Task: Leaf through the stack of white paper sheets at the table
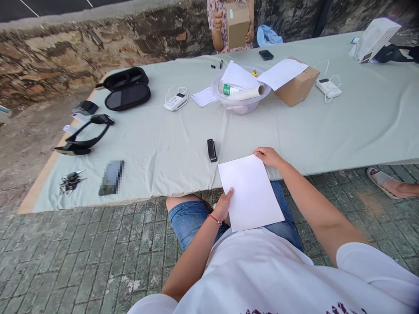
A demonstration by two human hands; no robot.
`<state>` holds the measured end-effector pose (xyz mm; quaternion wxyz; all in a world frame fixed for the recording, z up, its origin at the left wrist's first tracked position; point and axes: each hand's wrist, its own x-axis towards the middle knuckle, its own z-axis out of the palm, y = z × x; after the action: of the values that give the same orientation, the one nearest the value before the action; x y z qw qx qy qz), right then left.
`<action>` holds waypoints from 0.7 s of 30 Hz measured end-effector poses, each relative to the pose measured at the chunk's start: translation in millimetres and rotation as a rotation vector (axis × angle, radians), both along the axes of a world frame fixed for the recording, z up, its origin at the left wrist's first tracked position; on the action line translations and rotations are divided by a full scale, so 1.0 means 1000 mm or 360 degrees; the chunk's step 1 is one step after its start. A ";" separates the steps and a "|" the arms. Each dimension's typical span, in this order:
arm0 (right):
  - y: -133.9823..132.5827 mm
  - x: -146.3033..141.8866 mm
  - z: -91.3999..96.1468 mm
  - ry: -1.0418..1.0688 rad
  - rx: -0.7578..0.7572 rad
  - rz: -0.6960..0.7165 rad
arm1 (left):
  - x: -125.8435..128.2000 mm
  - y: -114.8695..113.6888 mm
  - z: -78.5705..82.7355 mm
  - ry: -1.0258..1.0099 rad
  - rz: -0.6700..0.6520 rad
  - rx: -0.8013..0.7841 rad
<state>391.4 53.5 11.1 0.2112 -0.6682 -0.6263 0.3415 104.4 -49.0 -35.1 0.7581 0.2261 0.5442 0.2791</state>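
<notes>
White paper [250, 192] lies across my lap and the table's front edge; I cannot tell whether it is one sheet or a stack. My left hand [224, 205] grips its left edge, thumb on top and the other fingers underneath. At the far right corner, my right hand [267, 156] pinches the paper between thumb and fingers. Just beyond the paper's top left corner, a black stapler [211, 150] rests on the cloth, touched by neither hand.
A plastic basin [240, 107] holding papers and a bottle stands mid-table beside a cardboard box [297, 85]. Keys [70, 182], a phone [111, 177], a black headset [87, 137] and an open black case [127, 89] lie left. Across the table, a person holds a carton [238, 26].
</notes>
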 end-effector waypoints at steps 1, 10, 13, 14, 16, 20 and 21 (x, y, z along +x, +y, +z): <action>0.001 0.000 0.001 0.0005 -0.0024 0.0013 | 0.000 0.000 -0.001 -0.0009 -0.0010 0.0005; -0.008 0.001 0.008 0.0149 -0.0018 0.0002 | 0.001 -0.007 0.000 -0.0078 0.0070 0.0042; -0.009 0.005 0.017 0.0068 -0.0003 0.0018 | 0.003 -0.007 0.006 -0.0112 0.0028 0.0178; -0.007 0.005 0.021 -0.0031 -0.0005 0.0040 | 0.004 -0.007 0.009 -0.0115 -0.0011 0.0235; -0.003 0.002 0.032 -0.0258 0.0017 0.0122 | 0.006 -0.006 0.017 -0.0108 -0.0125 0.0337; 0.005 -0.021 0.058 -0.0422 0.0187 0.0454 | 0.010 -0.005 0.034 -0.0086 -0.0340 0.0411; 0.006 -0.030 0.065 -0.0390 0.0214 0.0535 | 0.011 -0.005 0.038 -0.0093 -0.0366 0.0406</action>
<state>361.9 59.2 75.7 0.1178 -0.5752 -0.7713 0.2456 115.5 -53.8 2.6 0.7657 0.3730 0.4528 0.2638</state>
